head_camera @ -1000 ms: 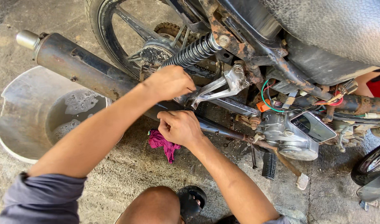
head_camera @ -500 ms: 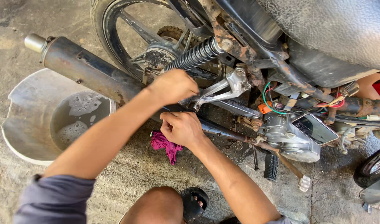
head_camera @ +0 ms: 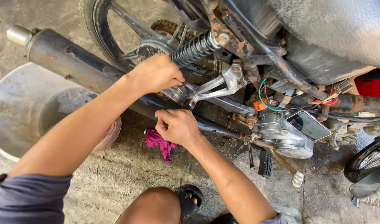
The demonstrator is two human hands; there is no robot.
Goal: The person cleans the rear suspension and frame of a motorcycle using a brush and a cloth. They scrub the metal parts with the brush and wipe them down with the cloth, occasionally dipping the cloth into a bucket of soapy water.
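Concrete floor bears a magenta rag beneath the exhaust pipe.

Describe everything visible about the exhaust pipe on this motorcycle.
The exhaust pipe is a long, dark metal tube, dusty and rust-spotted, with a small shiny silver tip at its upper-left end. It runs diagonally down to the right beside the rear wheel and above a grey basin. The left hand and forearm cross over it; the right hand is closed at its lower, narrower stretch.

Two hands, one exhaust pipe, one pink rag, one basin, one shock spring.
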